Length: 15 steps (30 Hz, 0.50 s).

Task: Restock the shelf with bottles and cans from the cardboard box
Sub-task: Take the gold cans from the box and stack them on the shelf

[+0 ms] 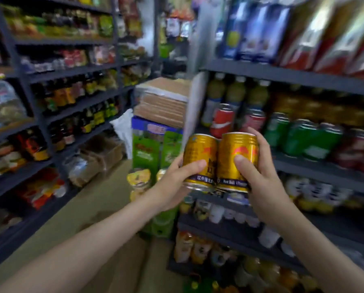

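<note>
Two touching gold cans [198,153] [236,157]: left hand [174,183] grips one, right hand [261,180] the other; shelf [293,78] blurred.

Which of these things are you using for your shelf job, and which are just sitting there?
For the job:
left hand gripping the left gold can
right hand gripping the right gold can
drinks shelf beside them

Just sitting there:
snack shelves across the aisle
green cartons
tan stack above them
white bag

"Red Bull" on right gold can [229,155], Chinese characters on left can [198,149]
</note>
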{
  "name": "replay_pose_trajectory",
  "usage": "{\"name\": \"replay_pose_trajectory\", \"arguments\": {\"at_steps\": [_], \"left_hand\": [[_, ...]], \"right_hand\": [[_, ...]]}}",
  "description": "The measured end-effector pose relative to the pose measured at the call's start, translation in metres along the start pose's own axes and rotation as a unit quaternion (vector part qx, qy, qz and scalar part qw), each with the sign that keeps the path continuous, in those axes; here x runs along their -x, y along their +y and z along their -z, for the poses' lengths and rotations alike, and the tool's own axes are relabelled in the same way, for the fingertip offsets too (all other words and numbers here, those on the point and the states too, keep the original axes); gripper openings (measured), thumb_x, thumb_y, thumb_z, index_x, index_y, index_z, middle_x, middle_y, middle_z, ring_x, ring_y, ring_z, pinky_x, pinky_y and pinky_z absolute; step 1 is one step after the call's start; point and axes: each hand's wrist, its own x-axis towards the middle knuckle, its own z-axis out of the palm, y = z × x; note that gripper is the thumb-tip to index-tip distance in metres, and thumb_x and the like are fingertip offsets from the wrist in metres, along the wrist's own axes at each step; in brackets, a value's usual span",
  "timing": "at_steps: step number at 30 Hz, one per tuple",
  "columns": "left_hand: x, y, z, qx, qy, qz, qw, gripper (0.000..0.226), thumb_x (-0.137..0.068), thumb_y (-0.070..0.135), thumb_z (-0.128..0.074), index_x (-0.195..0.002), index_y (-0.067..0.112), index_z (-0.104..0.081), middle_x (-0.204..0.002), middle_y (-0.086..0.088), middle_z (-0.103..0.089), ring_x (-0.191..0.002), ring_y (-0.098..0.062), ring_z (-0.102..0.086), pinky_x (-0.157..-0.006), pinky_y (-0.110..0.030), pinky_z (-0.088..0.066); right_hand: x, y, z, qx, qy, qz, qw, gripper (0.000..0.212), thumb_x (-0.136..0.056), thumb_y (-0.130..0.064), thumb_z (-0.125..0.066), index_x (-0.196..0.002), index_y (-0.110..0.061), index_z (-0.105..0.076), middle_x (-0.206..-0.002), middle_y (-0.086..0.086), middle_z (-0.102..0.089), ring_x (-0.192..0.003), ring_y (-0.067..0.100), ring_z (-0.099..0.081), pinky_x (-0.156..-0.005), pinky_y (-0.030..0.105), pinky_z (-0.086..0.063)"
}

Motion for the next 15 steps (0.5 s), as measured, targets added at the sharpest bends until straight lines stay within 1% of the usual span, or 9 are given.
{"name": "replay_pose_trajectory", "arguments": {"at_steps": [1, 3, 4, 5, 7, 9, 11, 13, 15], "left_hand": [[-0.013, -0.006, -0.030, -0.006, -0.032, 0.008, 0.999, 0.093, -0.047, 0.039, -0.092, -0.124, 0.007, -0.053, -0.108, -0.016, -0.066, -0.092, -0.026, -0.067, -0.077, -0.038, -0.057], [-0.037, -0.017, -0.085, -0.018, -0.092, 0.014, 0.996, 0.096, -0.058, 0.040, -0.088, -0.137, 0.012, -0.042, -0.127, -0.020, -0.058, -0.108, -0.035, -0.060, -0.088, -0.048, -0.052], [-0.048, -0.022, -0.112, -0.024, -0.122, 0.015, 0.992, 0.094, -0.061, 0.040, -0.086, -0.140, 0.016, -0.039, -0.133, -0.019, -0.054, -0.115, -0.037, -0.057, -0.091, -0.050, -0.049], [-0.058, -0.026, -0.136, -0.031, -0.146, 0.013, 0.989, 0.092, -0.063, 0.040, -0.084, -0.140, 0.019, -0.039, -0.134, -0.018, -0.054, -0.117, -0.036, -0.056, -0.092, -0.049, -0.050], [-0.079, -0.029, -0.183, -0.040, -0.175, 0.002, 0.984, 0.085, -0.063, 0.036, -0.083, -0.137, 0.020, -0.043, -0.131, -0.014, -0.058, -0.115, -0.031, -0.059, -0.088, -0.043, -0.053], [-0.099, -0.030, -0.227, -0.059, -0.197, -0.016, 0.978, 0.075, -0.067, 0.032, -0.075, -0.134, 0.020, -0.045, -0.129, -0.012, -0.060, -0.115, -0.031, -0.059, -0.092, -0.046, -0.052], [-0.123, -0.027, -0.267, -0.088, -0.219, -0.052, 0.970, 0.069, -0.067, 0.031, -0.074, -0.129, 0.019, -0.049, -0.126, -0.012, -0.062, -0.115, -0.032, -0.059, -0.095, -0.049, -0.049], [-0.146, -0.022, -0.301, -0.125, -0.224, -0.106, 0.961, 0.064, -0.064, 0.033, -0.076, -0.123, 0.021, -0.053, -0.118, -0.006, -0.066, -0.112, -0.028, -0.061, -0.096, -0.047, -0.048], [-0.168, -0.018, -0.328, -0.144, -0.207, -0.155, 0.955, 0.073, -0.062, 0.040, -0.079, -0.128, 0.024, -0.052, -0.120, -0.002, -0.066, -0.113, -0.024, -0.061, -0.100, -0.050, -0.045]], "right_hand": [[0.012, -0.015, 0.027, 0.022, 0.025, 0.018, 0.999, 0.060, -0.082, -0.046, -0.067, -0.131, -0.055, -0.035, -0.118, -0.010, -0.057, -0.103, 0.019, -0.065, -0.081, 0.042, -0.056], [0.032, -0.042, 0.076, 0.063, 0.074, 0.049, 0.994, 0.060, -0.083, -0.046, -0.066, -0.132, -0.056, -0.033, -0.113, -0.016, -0.057, -0.100, 0.013, -0.064, -0.083, 0.038, -0.056], [0.041, -0.054, 0.099, 0.080, 0.096, 0.065, 0.990, 0.060, -0.084, -0.045, -0.066, -0.132, -0.056, -0.033, -0.110, -0.019, -0.057, -0.099, 0.011, -0.064, -0.084, 0.037, -0.055], [0.048, -0.066, 0.119, 0.097, 0.115, 0.084, 0.985, 0.060, -0.082, -0.043, -0.064, -0.131, -0.055, -0.033, -0.107, -0.023, -0.058, -0.098, 0.009, -0.063, -0.085, 0.036, -0.054], [0.059, -0.087, 0.156, 0.128, 0.156, 0.123, 0.972, 0.061, -0.080, -0.040, -0.061, -0.133, -0.051, -0.032, -0.102, -0.027, -0.058, -0.098, 0.007, -0.063, -0.086, 0.035, -0.053], [0.068, -0.104, 0.188, 0.143, 0.204, 0.164, 0.954, 0.067, -0.079, -0.039, -0.064, -0.136, -0.046, -0.031, -0.100, -0.030, -0.059, -0.099, 0.006, -0.062, -0.086, 0.036, -0.053], [0.070, -0.121, 0.218, 0.152, 0.254, 0.204, 0.933, 0.075, -0.076, -0.040, -0.069, -0.140, -0.040, -0.029, -0.111, -0.026, -0.058, -0.103, 0.005, -0.062, -0.087, 0.034, -0.054], [0.068, -0.138, 0.246, 0.171, 0.299, 0.240, 0.907, 0.080, -0.078, -0.040, -0.073, -0.143, -0.036, -0.027, -0.127, -0.017, -0.052, -0.108, 0.002, -0.060, -0.090, 0.031, -0.053], [0.061, -0.154, 0.274, 0.193, 0.328, 0.273, 0.883, 0.081, -0.080, -0.036, -0.073, -0.144, -0.031, -0.022, -0.129, -0.019, -0.045, -0.108, -0.008, -0.056, -0.089, 0.020, -0.051]]}}
